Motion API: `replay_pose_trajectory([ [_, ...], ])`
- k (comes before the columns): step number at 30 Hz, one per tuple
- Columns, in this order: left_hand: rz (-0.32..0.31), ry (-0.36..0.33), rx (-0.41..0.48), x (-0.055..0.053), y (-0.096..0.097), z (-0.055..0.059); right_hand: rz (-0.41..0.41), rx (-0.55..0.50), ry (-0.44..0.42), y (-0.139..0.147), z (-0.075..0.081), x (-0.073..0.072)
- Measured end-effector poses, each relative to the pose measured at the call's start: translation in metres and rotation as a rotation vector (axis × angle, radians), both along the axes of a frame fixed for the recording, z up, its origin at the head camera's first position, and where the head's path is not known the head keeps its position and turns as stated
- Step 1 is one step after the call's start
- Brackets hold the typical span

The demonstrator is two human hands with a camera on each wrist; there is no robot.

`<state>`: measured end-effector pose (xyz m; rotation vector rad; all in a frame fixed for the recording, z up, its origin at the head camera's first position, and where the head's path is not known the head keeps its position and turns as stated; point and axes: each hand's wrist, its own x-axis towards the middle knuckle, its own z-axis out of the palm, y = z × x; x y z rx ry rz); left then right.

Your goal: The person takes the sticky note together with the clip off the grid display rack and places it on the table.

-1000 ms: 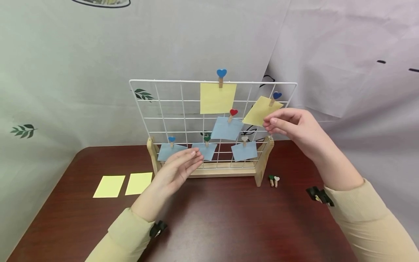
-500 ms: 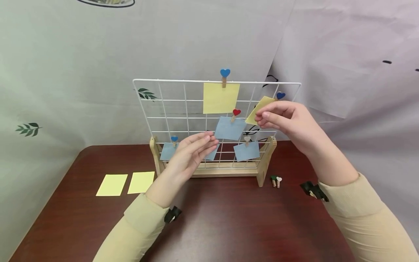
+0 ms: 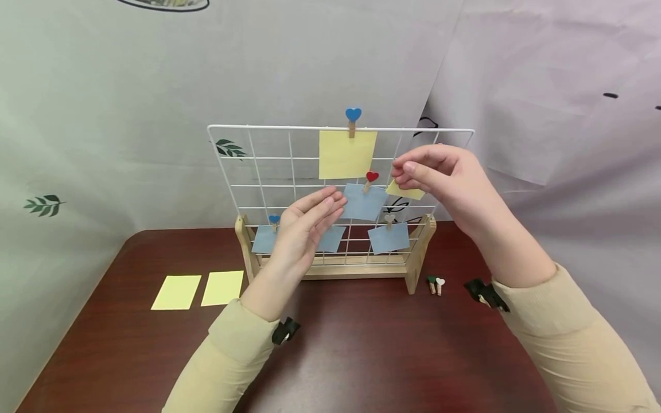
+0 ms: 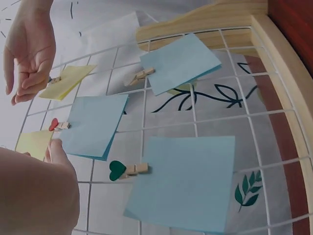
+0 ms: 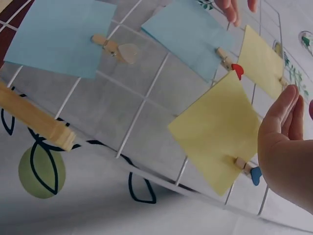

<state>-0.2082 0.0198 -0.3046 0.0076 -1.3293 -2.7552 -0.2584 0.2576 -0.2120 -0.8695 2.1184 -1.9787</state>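
Note:
My left hand [image 3: 302, 229] is raised before the white wire grid [image 3: 268, 185], fingers fairly straight and holding nothing. Its fingertips are near the left edge of a blue note [image 3: 364, 203] with a red heart clothespin [image 3: 372, 178]; contact cannot be told. My right hand [image 3: 444, 186], fingers loosely bent and empty, hovers before a tilted yellow note [image 3: 408, 191], hiding most of it. In the right wrist view that yellow note [image 5: 215, 129] hangs from a blue heart clothespin [image 5: 255, 175]. Another yellow note [image 3: 347, 156] hangs top centre under a blue heart clothespin [image 3: 353, 117].
Lower on the grid hang more blue notes [image 3: 388, 238]. A wooden stand [image 3: 356, 272] supports the grid on the dark red table [image 3: 361, 344]. Two yellow notes [image 3: 177, 292] lie at left. Two small heart clothespins [image 3: 439, 285] lie right of the stand.
My left hand has moved up and right from the lower blue notes toward the middle one. My right hand has shifted left and slightly up across the tilted yellow note.

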Motion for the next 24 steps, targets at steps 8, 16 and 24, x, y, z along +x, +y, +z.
replay_pose_trajectory([
  [8, 0.029, 0.007, 0.054, 0.000, 0.008, 0.007, 0.001, -0.063, 0.006, -0.009, 0.009, 0.002],
  [16, 0.071, 0.009, 0.088, -0.003, 0.016, 0.012, -0.021, -0.134, 0.020, -0.022, 0.021, -0.002],
  [24, 0.112, 0.008, 0.107, -0.005, 0.020, 0.014, -0.033, -0.164, 0.004, -0.033, 0.032, -0.005],
])
